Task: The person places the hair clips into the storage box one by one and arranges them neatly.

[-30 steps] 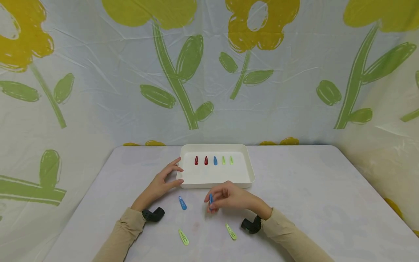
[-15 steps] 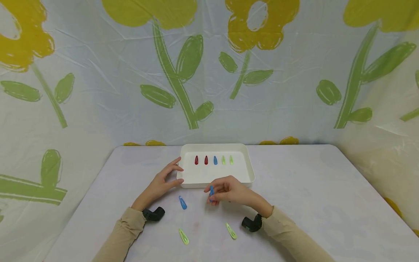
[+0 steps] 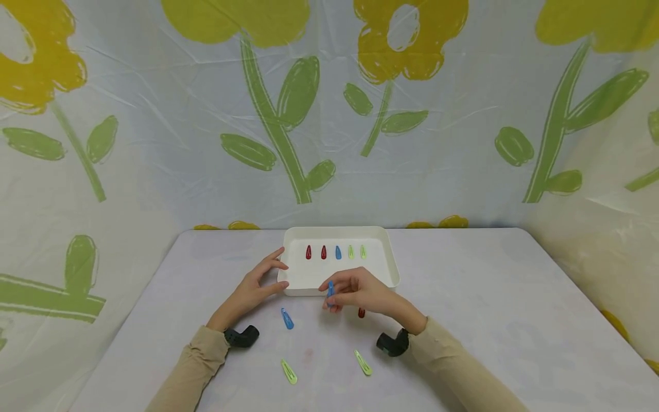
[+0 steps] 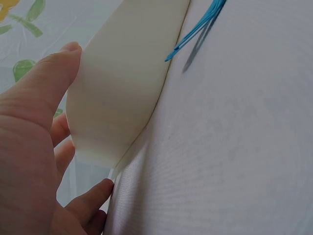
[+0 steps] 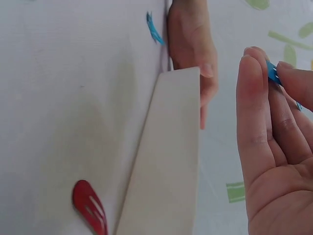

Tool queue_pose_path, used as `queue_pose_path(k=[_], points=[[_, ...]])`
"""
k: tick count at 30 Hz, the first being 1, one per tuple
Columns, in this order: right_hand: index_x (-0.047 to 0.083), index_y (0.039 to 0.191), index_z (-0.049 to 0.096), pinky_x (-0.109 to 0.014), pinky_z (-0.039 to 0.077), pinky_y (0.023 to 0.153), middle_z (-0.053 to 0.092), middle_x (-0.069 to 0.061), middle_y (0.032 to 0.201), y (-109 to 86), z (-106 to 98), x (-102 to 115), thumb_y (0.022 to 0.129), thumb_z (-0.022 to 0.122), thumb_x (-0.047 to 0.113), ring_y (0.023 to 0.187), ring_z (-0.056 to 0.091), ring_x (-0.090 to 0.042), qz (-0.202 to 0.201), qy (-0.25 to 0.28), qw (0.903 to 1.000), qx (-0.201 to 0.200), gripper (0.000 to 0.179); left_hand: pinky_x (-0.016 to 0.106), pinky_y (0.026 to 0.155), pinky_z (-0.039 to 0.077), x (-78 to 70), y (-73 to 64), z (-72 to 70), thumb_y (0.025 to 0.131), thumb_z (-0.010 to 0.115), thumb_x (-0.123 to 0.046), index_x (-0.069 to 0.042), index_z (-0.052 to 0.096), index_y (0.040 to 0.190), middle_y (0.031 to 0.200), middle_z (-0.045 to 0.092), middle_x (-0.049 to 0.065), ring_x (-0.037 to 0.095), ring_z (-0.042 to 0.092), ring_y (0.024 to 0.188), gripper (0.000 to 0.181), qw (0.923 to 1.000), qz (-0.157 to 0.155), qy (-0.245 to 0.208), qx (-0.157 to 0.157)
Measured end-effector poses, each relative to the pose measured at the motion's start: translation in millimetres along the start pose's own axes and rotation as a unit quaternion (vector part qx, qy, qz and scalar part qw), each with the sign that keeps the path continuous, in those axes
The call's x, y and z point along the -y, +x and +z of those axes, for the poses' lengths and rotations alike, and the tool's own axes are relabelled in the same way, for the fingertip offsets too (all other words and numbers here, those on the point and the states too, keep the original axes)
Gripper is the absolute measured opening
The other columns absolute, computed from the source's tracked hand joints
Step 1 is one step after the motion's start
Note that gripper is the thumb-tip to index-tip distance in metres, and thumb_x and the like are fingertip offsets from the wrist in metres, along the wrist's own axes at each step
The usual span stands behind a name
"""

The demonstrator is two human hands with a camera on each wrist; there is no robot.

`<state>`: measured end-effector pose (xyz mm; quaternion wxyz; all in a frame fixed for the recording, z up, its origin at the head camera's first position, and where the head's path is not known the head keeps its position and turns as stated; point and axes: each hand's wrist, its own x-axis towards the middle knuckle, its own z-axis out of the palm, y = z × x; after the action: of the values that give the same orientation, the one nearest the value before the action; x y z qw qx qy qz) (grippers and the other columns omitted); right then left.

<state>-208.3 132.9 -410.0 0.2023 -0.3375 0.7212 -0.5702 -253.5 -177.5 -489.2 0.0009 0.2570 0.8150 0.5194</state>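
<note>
Between thumb and fingers my right hand [image 3: 362,292] pinches a blue snap hair clip [image 3: 330,290], held up over the front edge of the white tray [image 3: 309,292]. In the right wrist view only bits of that blue clip [image 5: 274,73] show between the fingertips. My left hand [image 3: 254,286] rests at the tray's left side, fingers spread and thumb at the front corner. A row of hair clips lies in the tray: two red [image 3: 324,252], one blue [image 3: 338,252] and two light green [image 3: 351,252].
On the table before the tray lie another blue clip [image 3: 287,319] and two light green clips, one left [image 3: 289,372] and one right [image 3: 362,363]. A red clip [image 3: 361,313] shows partly from under my right hand. A flowered curtain [image 3: 195,143] hangs behind the table.
My right hand has risen from the table toward the tray's front edge with the blue hair clip, uncovering part of the red clip. My left hand has stayed at the tray.
</note>
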Motion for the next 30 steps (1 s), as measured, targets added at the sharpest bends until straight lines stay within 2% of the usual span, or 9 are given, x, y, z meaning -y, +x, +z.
queue_pose_path(k=[6,11,14,15,17,20,22,25,30], points=[[-0.003,0.116,0.066,-0.04,0.06,0.075,0.074,-0.017,0.093,4.8,-3,4,0.095,0.064,0.001,0.081,0.065,-0.051,-0.016,0.013,0.9997,-0.009,0.021,0.059,0.118,0.012,-7.0,-0.3,1.4,0.091,0.075,-0.019,-0.008,0.06,0.124,0.162,0.027,0.004,0.027,0.014,0.151,0.038,1.0,-0.004,-0.008,-0.002],[-0.002,0.116,0.066,-0.04,0.06,0.077,0.072,-0.018,0.092,8.8,-5,6,0.095,0.064,0.003,0.08,0.069,-0.038,-0.017,0.011,0.9994,-0.027,0.021,0.061,0.117,0.012,-25.8,-2.8,-0.2,0.092,0.073,-0.014,-0.003,0.059,0.123,0.162,0.026,0.011,0.031,0.014,0.15,0.037,0.9999,-0.007,-0.013,0.003],[0.0,0.116,0.066,-0.042,0.06,0.077,0.073,-0.017,0.092,11.6,-5,8,0.095,0.066,0.004,0.079,0.07,-0.032,-0.016,0.001,0.9991,-0.039,0.021,0.061,0.117,0.013,-18.8,-2.5,0.3,0.092,0.074,-0.018,-0.01,0.06,0.122,0.162,0.027,0.005,0.028,0.015,0.151,0.035,0.9999,-0.004,-0.011,-0.001],[0.0,0.116,0.066,-0.043,0.06,0.077,0.073,-0.017,0.092,12.5,-6,9,0.095,0.066,0.004,0.079,0.07,-0.035,-0.017,-0.001,0.999,-0.041,0.021,0.06,0.117,0.013,-14.9,-2.1,0.6,0.092,0.074,-0.02,-0.013,0.06,0.122,0.162,0.028,0.003,0.026,0.015,0.151,0.034,1.0,-0.003,-0.009,-0.002],[0.0,0.116,0.066,-0.048,0.059,0.077,0.074,-0.016,0.093,14.6,-6,10,0.095,0.066,0.004,0.08,0.068,-0.042,-0.017,-0.004,0.9989,-0.044,0.021,0.06,0.118,0.013,-16.6,-2.6,0.3,0.092,0.074,-0.021,-0.013,0.061,0.123,0.162,0.028,0.002,0.025,0.015,0.151,0.035,0.9999,-0.005,-0.011,-0.002],[-0.001,0.115,0.066,-0.048,0.059,0.076,0.074,-0.016,0.093,18.4,-6,12,0.095,0.065,0.002,0.083,0.066,-0.051,-0.019,-0.005,0.9986,-0.05,0.02,0.061,0.117,0.013,-27.7,-3.7,-1.7,0.092,0.074,-0.017,-0.007,0.06,0.122,0.161,0.028,0.007,0.029,0.015,0.15,0.035,0.9999,-0.004,-0.016,0.003],[-0.002,0.114,0.066,-0.045,0.059,0.076,0.074,-0.018,0.093,21.1,-7,13,0.095,0.065,0.001,0.084,0.065,-0.052,-0.02,-0.002,0.9983,-0.055,0.02,0.062,0.116,0.013,-37.4,-4.8,-2.8,0.091,0.073,-0.013,-0.001,0.059,0.122,0.161,0.027,0.014,0.033,0.015,0.15,0.036,0.9998,-0.002,-0.021,0.004],[-0.003,0.114,0.066,-0.04,0.06,0.076,0.073,-0.02,0.093,24.5,-7,16,0.095,0.065,0.002,0.083,0.065,-0.051,-0.02,0.001,0.9979,-0.061,0.02,0.063,0.116,0.013,-33.3,-4.0,-2.4,0.091,0.074,-0.013,0.0,0.059,0.123,0.161,0.027,0.014,0.034,0.015,0.15,0.037,0.9998,0.002,-0.02,0.005],[-0.003,0.116,0.065,-0.039,0.059,0.078,0.071,-0.025,0.094,29.1,-8,18,0.095,0.065,0.004,0.083,0.064,-0.051,-0.019,0.003,0.9977,-0.065,0.021,0.062,0.117,0.011,-12.5,-1.1,0.3,0.092,0.073,-0.013,-0.003,0.059,0.124,0.162,0.026,0.008,0.03,0.013,0.151,0.037,0.9999,0.001,-0.016,0.001]])
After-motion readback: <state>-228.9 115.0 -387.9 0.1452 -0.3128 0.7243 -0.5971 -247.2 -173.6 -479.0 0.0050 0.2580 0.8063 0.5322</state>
